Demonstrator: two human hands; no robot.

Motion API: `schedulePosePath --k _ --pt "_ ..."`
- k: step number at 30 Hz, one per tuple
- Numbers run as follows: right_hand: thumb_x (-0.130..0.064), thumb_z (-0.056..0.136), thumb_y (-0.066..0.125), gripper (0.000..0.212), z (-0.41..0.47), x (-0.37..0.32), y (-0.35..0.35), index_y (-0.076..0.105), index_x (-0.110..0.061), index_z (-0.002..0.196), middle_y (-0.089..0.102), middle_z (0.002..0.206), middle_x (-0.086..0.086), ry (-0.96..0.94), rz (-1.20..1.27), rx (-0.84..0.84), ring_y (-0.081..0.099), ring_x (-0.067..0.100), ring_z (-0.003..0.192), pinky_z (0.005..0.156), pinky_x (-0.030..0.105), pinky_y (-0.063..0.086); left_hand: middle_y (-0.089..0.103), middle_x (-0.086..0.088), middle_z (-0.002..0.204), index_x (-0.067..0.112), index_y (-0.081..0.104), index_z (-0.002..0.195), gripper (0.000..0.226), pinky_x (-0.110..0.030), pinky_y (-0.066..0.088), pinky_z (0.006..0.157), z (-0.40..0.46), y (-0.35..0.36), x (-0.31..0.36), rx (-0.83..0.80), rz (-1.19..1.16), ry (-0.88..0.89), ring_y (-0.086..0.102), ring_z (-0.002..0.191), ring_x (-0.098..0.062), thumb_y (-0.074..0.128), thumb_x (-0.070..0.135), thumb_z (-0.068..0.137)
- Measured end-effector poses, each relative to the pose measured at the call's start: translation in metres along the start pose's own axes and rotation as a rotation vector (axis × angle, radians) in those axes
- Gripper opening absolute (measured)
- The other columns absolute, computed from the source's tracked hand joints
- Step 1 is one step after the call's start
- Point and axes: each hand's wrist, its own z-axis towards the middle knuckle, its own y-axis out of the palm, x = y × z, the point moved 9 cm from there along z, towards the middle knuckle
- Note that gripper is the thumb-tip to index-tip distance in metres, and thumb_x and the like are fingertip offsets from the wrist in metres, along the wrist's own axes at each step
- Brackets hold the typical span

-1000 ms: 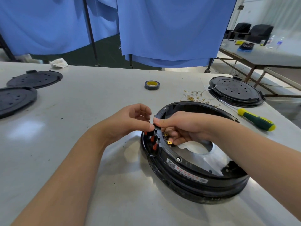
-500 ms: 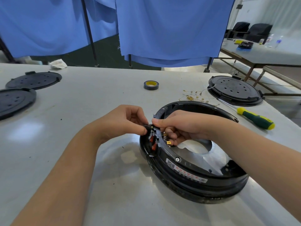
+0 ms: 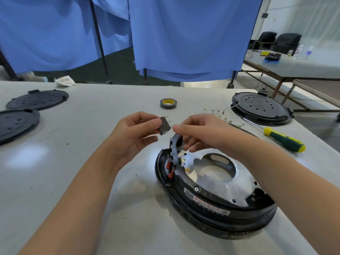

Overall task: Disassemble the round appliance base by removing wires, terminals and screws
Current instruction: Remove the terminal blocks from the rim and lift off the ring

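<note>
Left hand (image 3: 132,133) pinches a small black part (image 3: 164,127) clear above the base (image 3: 217,205); right hand (image 3: 200,131), fingers loosely curled, hovers beside.

The round appliance base (image 3: 217,196) lies on the tabletop (image 3: 92,181), near its front edge. Behind the base and to its right lies a screwdriver (image 3: 283,139), and behind that a round cover (image 3: 261,108). Straight behind the base sits a tape roll (image 3: 168,103), with loose terminals (image 3: 220,115) between roll and cover. Far left of the base lie two covers (image 3: 27,111), overlapping.
</note>
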Motion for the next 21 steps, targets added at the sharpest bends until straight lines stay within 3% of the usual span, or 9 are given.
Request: schedulePosePath --k 4,8,12,15,17,19,21 --pt "-0.021 0.082 0.072 0.027 -0.008 -0.018 -0.001 0.063 -0.014 0.107 0.074 0.092 0.005 -0.076 0.149 -0.03 0.072 0.019 0.085 0.065 0.024 0.056 0.073 -0.004 0.072 0.019 0.073 0.065 0.012 -0.023 0.056 0.064 -0.001 0.017 0.0 -0.052 -0.017 0.049 0.071 0.07 -0.017 0.081 0.022 0.056" --pt "-0.009 0.086 0.067 0.019 -0.018 -0.025 -0.008 0.066 -0.013 0.104 0.072 0.096 0.011 -0.113 0.133 -0.016 0.072 0.022 0.086 0.066 0.024 0.056 0.072 0.0 0.076 0.022 0.074 0.069 0.02 -0.025 0.05 0.069 -0.002 0.024 -0.006 -0.015 0.1 0.046 0.066 0.076 -0.014 0.085 0.032 0.056" --pt "-0.009 0.087 0.065 0.019 -0.031 -0.023 -0.035 0.07 -0.015 0.104 0.075 0.095 0.007 -0.12 0.094 0.076 0.072 0.019 0.088 0.071 0.025 0.058 0.072 0.009 0.099 0.034 0.074 0.094 0.03 -0.024 0.044 0.083 -0.004 0.026 -0.009 0.097 0.381 0.065 0.064 0.099 -0.005 0.071 0.048 0.067" --pt "-0.012 0.085 0.068 0.017 -0.049 -0.022 -0.071 0.074 -0.022 0.097 0.076 0.091 0.001 -0.144 0.023 0.221 0.072 0.015 0.088 0.074 0.022 0.057 0.06 0.017 0.121 0.046 0.06 0.116 0.044 -0.031 0.042 0.102 -0.009 0.047 -0.026 0.012 0.576 0.041 0.053 0.12 -0.005 0.067 0.035 0.074" --pt "-0.014 0.083 0.07 0.016 -0.063 -0.017 -0.099 0.075 -0.028 0.089 0.076 0.086 -0.005 -0.155 -0.092 0.348 0.072 0.011 0.082 0.074 0.019 0.056 0.053 0.018 0.132 0.041 0.057 0.122 0.05 -0.029 0.038 0.107 -0.01 0.055 -0.032 -0.014 0.67 0.064 0.048 0.123 -0.001 0.065 0.015 0.08" --pt "-0.014 0.083 0.07 0.019 -0.074 -0.01 -0.127 0.074 -0.032 0.085 0.075 0.081 -0.01 -0.156 -0.192 0.47 0.07 0.005 0.075 0.069 0.012 0.054 0.053 0.016 0.133 0.037 0.059 0.12 0.054 -0.021 0.04 0.101 -0.008 0.054 -0.03 0.024 0.684 0.094 0.049 0.122 -0.001 0.058 0.001 0.079" --pt "-0.013 0.082 0.071 0.02 -0.08 0.005 -0.154 0.072 -0.034 0.083 0.074 0.076 -0.011 -0.116 -0.226 0.579 0.068 0.001 0.07 0.063 0.01 0.053 0.055 0.015 0.13 0.036 0.062 0.114 0.053 -0.008 0.044 0.082 -0.007 0.053 -0.028 0.049 0.633 0.107 0.055 0.106 0.01 0.055 0.0 0.076"
